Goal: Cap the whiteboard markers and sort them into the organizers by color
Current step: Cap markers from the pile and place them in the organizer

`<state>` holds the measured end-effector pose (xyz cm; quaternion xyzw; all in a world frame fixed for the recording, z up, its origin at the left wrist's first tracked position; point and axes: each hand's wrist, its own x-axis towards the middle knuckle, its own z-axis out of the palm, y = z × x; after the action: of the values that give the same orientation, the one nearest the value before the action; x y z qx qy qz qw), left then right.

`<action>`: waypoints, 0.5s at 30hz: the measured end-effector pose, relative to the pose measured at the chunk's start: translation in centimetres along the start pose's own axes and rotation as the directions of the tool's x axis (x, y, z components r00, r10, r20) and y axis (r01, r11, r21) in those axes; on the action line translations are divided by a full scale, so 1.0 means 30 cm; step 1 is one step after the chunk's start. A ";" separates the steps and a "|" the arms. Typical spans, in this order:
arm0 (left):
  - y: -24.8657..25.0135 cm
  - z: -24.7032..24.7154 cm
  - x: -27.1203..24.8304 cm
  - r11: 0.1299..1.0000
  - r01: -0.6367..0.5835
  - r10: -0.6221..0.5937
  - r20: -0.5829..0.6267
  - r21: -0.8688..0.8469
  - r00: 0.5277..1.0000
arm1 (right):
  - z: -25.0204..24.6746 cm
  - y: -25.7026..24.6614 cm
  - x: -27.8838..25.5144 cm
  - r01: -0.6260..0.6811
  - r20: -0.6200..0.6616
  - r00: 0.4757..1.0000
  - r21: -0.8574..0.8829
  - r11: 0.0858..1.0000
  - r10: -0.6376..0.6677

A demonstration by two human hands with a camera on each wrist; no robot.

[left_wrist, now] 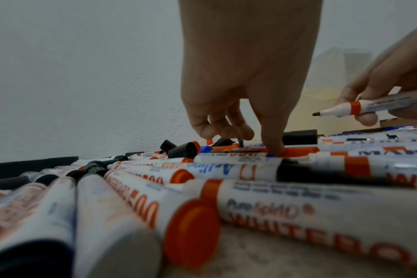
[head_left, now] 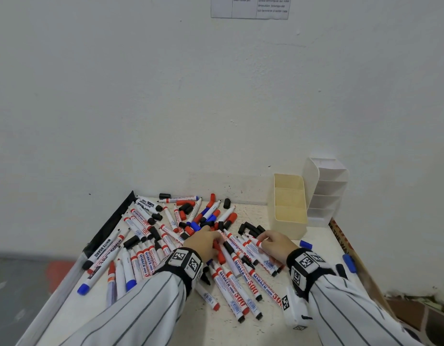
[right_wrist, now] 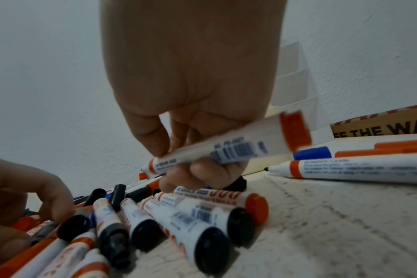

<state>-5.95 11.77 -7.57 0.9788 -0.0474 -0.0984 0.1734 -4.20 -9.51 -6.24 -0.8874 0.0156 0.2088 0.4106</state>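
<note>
At two o'clock both plastic organizers (head_left: 289,222) stand unfilled; my right hand (head_left: 275,245) grips an uncapped red-banded white marker (right_wrist: 217,146), my left hand (head_left: 203,242) pinching a red cap (left_wrist: 298,151) from the unsorted pile.

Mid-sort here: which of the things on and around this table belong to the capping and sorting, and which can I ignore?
Job:
right hand gripping an uncapped red marker
left hand reaching into the marker pile
loose black caps
cream organizer
white organizer

Ignore:
cardboard box
wall notice

Wall paper (head_left: 249,7) cut off, print too small.
</note>
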 end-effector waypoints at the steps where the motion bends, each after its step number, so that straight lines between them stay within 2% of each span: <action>1: 0.002 0.000 0.001 0.999 -0.029 0.029 -0.006 0.025 1.000 | 0.000 0.000 0.002 0.002 -0.001 1.000 -0.004 1.000 -0.002; 6: 0.008 0.002 -0.011 0.995 -0.039 0.049 -0.102 0.093 0.994 | 0.006 -0.003 0.009 0.009 0.005 1.000 -0.026 1.000 -0.009; 11: 0.019 0.006 -0.012 0.997 0.022 -0.024 0.018 0.073 1.000 | 0.026 0.001 0.016 0.016 0.008 1.000 -0.021 1.000 -0.016; 15: 0.025 0.002 -0.008 0.997 0.031 -0.032 0.010 0.071 0.999 | 0.034 0.003 0.022 0.011 0.010 1.000 0.002 1.000 -0.011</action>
<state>-6.25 11.08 -7.33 0.9844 -0.0365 -0.1047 0.1368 -3.99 -8.71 -7.15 -0.8861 0.0087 0.2109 0.4126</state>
